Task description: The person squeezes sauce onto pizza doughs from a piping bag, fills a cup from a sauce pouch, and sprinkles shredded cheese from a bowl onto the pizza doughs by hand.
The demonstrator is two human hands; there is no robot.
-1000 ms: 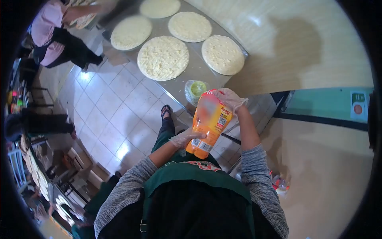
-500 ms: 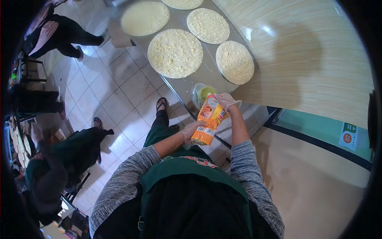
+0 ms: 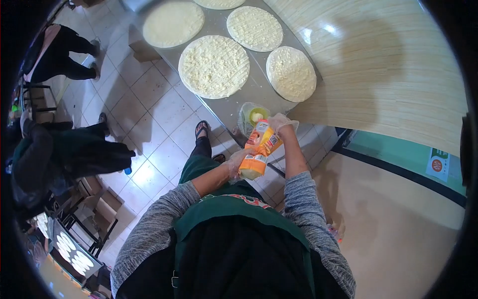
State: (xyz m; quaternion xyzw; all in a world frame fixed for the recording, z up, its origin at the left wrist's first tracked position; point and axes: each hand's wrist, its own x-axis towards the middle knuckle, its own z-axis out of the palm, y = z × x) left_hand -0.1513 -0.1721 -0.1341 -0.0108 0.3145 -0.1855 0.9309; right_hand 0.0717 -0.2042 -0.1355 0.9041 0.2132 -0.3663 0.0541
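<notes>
An orange and yellow printed squeeze pouch (image 3: 259, 144) is held tilted between my hands, its far end at a clear plastic container (image 3: 245, 119) on the table corner. Yellow-green inside with a pale lump, the container is partly hidden by the pouch. My left hand (image 3: 240, 163), in a clear glove, is wrapped round the pouch's near end. My right hand (image 3: 282, 124), also gloved, grips its far end by the container. Beyond the hands lie round flat dough bases, one with crumbly white topping and pale stripes (image 3: 214, 67), another with similar topping (image 3: 291, 74).
The metal table (image 3: 214, 109) carries several dough rounds, one plainer at far left (image 3: 173, 24). A wood-patterned wall panel (image 3: 368, 65) borders its right side. People in dark clothing (image 3: 64, 154) stand at left, near cardboard boxes (image 3: 104, 209). A tray with white ovals (image 3: 73, 251) is lower left.
Pale stripes now cross the nearest large round and a pale lump shows in the container. The pouch stays in both hands, turned slightly. At left, a person has moved further left.
</notes>
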